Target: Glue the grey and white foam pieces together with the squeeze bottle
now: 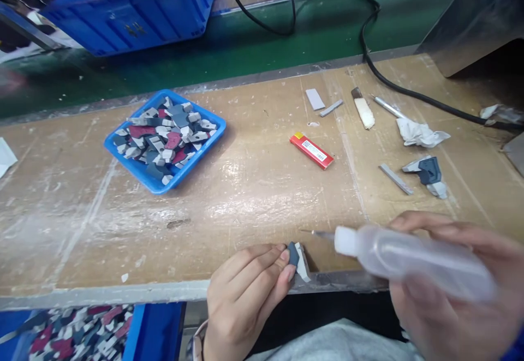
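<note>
At the table's front edge my left hand (249,284) pinches a small grey and white moulded piece (302,263), its white end pointing away from the fingers. My right hand (446,274), smeared by motion, is wrapped round a translucent squeeze bottle (417,260) with a white cap and a thin needle tip. The bottle lies nearly level, its tip pointing left, above and to the right of the piece. The two do not appear to touch. What the bottle contains cannot be made out.
A blue tray (164,186) holds several grey, white and dark red pieces. Beyond my hands lie a red box (311,151), a scraper blade (363,109), a metal pen-like tool (388,107), crumpled tissue (421,133) and another grey piece (429,171). A black cable (429,101) crosses the back right.
</note>
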The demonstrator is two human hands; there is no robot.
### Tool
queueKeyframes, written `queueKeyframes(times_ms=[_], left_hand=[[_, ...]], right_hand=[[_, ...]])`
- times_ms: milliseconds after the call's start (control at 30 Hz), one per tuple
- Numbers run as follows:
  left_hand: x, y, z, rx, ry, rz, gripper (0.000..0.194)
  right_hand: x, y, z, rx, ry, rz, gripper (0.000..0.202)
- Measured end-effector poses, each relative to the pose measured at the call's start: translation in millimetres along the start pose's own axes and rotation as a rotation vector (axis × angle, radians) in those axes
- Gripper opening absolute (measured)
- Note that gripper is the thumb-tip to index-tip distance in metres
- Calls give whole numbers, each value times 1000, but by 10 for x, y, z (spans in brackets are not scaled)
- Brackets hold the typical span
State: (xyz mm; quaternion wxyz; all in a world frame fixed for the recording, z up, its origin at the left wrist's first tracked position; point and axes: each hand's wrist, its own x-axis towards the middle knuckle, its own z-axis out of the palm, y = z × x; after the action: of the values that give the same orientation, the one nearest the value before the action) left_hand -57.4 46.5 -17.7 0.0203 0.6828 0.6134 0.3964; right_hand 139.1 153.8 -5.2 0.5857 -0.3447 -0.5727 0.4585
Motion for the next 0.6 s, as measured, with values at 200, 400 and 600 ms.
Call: queueKeyframes(times_ms=[200, 400, 600], left_hand=[[-83, 24, -59, 176, -39, 152, 24], [-34, 106, -24, 287, -70, 72, 20], [68, 175, -25, 302, -34, 107, 23]], right_hand=[[79, 175, -104, 260, -36, 490, 43], [-13, 255, -153, -57, -55, 232, 49], [32, 326, -134, -520, -251, 323, 68]])
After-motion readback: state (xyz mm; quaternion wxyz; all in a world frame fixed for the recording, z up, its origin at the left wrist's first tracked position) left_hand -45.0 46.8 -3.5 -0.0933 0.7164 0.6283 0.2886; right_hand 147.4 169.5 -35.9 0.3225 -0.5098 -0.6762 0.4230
